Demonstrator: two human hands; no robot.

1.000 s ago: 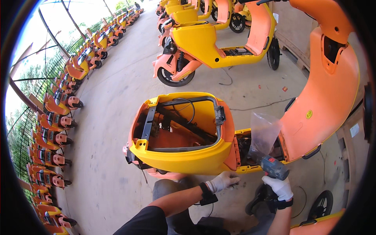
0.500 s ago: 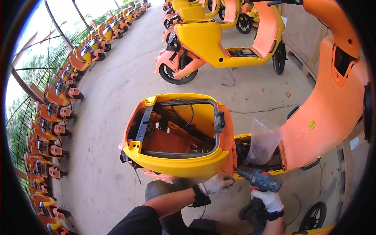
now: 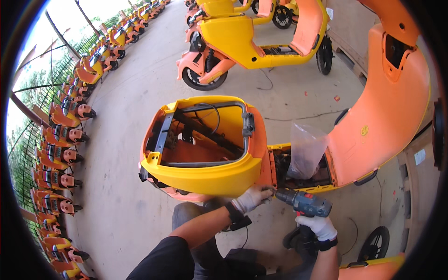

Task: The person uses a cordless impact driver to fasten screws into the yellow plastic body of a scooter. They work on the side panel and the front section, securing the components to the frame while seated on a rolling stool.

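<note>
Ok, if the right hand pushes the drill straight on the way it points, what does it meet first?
Probably the left hand's fingers, pinched at the drill tip, then the orange side panel of the scooter body behind them. Depth is unclear; the right hand grips the handle.

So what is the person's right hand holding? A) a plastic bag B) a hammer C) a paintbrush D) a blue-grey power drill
D: the right hand in a white glove grips a blue-grey power drill, its tip pointed at the yellow scooter body beside the left hand.

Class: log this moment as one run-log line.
right hand: grips cordless drill | left hand: steadies bit at scooter body | plastic bag: in footwell
</note>
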